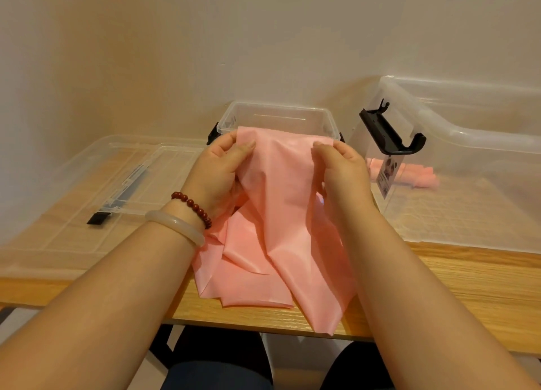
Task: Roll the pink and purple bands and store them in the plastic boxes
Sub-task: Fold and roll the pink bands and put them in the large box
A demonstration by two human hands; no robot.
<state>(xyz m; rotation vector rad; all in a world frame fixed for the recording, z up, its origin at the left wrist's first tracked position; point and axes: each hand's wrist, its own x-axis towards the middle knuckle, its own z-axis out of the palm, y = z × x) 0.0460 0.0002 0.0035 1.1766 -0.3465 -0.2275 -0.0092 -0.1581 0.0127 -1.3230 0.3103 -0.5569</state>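
Observation:
A wide pink band hangs crumpled from both my hands down onto the wooden table and over its front edge. My left hand pinches the band's upper left corner between thumb and fingers. My right hand pinches the upper right corner. Behind the band stands a small clear plastic box with black latches, open on top. A large clear plastic box at the right holds several rolled pink bands. No purple band is in view.
A clear lid with a black handle lies flat on the table at the left. The large box has a black latch sticking up on its near side. A pale wall runs behind the table.

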